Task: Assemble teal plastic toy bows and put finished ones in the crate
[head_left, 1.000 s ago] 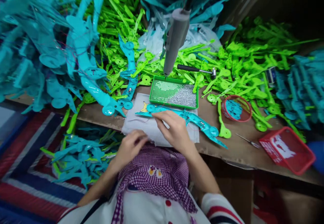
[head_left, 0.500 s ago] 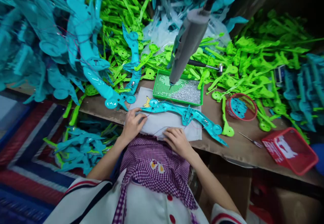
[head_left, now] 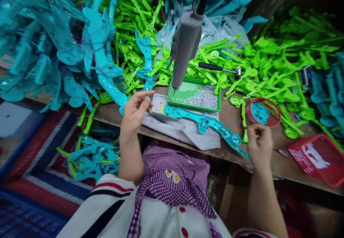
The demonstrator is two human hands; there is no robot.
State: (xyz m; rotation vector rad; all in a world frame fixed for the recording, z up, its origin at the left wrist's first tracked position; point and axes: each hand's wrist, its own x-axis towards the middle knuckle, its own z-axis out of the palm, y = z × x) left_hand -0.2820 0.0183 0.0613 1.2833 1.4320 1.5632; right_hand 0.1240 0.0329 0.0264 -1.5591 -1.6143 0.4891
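A blue plastic toy bow lies across a white cloth with a yellow cartoon figure on it. My left hand is raised off the table by the bow's left end, thumb and fingers pinched together. My right hand is closed in a pinch close to the bow's right tip. Whatever either pinch holds is too thin or blurred to make out. Behind the bow, a green perforated tray holds many small silvery pieces. Above that tray hangs a grey power screwdriver, its tip pointing down.
Bright green plastic parts heap up at the back, with a hammer on them. Blue bows pile high on the left. To the right stand a red round basket of blue bits and a red box.
Both hands have lifted from the cloth's front edge and spread apart, the left upward, the right far rightward to the bow's tip. The cloth is now rumpled. The screwdriver appears further left.
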